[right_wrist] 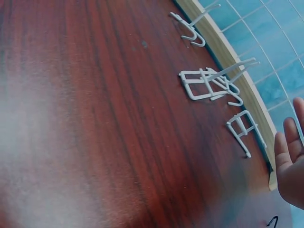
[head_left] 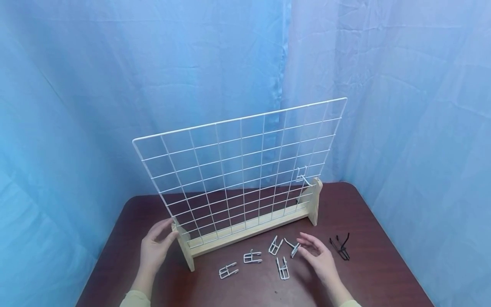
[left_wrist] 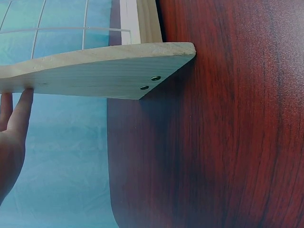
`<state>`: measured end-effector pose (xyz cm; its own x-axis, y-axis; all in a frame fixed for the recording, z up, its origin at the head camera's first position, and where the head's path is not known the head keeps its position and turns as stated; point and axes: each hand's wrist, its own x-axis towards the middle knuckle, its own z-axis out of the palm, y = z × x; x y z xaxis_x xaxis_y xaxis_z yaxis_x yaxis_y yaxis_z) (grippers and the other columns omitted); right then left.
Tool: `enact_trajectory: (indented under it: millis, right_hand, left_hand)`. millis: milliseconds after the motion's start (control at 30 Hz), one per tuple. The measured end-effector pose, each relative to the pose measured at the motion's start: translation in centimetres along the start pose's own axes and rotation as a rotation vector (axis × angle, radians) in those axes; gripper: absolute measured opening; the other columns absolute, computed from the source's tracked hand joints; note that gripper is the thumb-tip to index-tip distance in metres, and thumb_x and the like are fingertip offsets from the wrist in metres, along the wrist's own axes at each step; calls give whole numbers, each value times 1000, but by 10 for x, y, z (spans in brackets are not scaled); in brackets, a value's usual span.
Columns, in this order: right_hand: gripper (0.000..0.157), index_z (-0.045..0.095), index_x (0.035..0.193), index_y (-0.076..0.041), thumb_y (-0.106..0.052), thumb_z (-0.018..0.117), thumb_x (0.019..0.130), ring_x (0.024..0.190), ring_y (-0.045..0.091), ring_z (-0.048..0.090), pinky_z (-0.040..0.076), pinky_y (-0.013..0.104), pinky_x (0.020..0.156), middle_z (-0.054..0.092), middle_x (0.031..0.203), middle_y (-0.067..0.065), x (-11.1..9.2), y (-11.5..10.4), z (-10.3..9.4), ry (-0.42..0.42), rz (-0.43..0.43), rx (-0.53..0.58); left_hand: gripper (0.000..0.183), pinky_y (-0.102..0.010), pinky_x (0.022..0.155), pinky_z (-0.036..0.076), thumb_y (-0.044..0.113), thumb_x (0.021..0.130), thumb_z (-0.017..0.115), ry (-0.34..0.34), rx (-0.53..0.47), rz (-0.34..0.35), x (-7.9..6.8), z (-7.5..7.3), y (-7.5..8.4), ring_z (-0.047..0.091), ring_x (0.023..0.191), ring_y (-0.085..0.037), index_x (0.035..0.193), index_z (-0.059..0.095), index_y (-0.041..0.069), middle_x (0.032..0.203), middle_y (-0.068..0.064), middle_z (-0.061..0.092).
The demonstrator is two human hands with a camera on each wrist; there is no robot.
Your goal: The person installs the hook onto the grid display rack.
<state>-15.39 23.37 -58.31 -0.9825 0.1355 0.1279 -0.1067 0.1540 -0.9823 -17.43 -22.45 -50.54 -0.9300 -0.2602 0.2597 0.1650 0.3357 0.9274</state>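
Observation:
A white wire grid panel [head_left: 241, 166] stands upright in a wooden base [head_left: 249, 232]. My left hand [head_left: 155, 247] touches the base's left end piece [head_left: 184, 247]; in the left wrist view two straight fingers [left_wrist: 23, 111] meet its outer face. Over the table, my right hand [head_left: 318, 258] holds nothing, fingers relaxed, close to a white wire hook [head_left: 294, 249]. Several more white hooks lie in front of the base, among them one hook [head_left: 229, 270] at the left and another [head_left: 283, 268] nearer me. One white hook [head_left: 303, 177] hangs on the grid's lower right.
A black wire hook [head_left: 340, 248] lies right of my right hand. The dark red-brown table [head_left: 379, 264] has rounded back corners. Blue curtains [head_left: 230, 64] close off the back and both sides.

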Motion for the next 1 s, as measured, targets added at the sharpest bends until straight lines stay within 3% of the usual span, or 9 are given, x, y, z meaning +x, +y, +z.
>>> enact_trajectory:
  millis: [267, 467, 700, 1000]
  right_hand:
    - [49, 60, 129, 3, 2, 77, 83, 101, 29, 66, 56, 21, 82, 66, 115, 26, -7, 5, 5, -68, 4, 7]
    - [50, 60, 128, 4, 0, 79, 81, 103, 24, 66, 59, 26, 81, 67, 114, 23, -13, 7, 9, -106, -14, 8]
    - [50, 59, 127, 7, 3, 78, 81, 102, 21, 66, 61, 36, 80, 67, 113, 25, -20, 6, 13, -144, -103, -9]
    - [51, 61, 128, 3, -3, 80, 81, 105, 17, 65, 59, 29, 82, 69, 113, 16, -25, 8, 16, -171, -5, -21]
  left_hand:
    - [40, -13, 84, 54, -4, 83, 76, 5, -13, 5, -1, 0, 2, 54, 110, 3, 122, 67, -1, 118, 13, 59]
    - [40, -14, 84, 55, -3, 84, 76, -3, -13, -8, -1, 0, 2, 54, 110, 3, 123, 66, -1, 119, 12, 59]
    - [41, -13, 85, 54, -1, 85, 76, -7, -6, -11, -1, 0, 0, 53, 110, 3, 124, 66, 1, 119, 14, 58]
    - [41, -13, 88, 52, 1, 85, 75, -8, 54, -31, -1, 0, 0, 51, 110, 7, 126, 66, 3, 126, 0, 58]
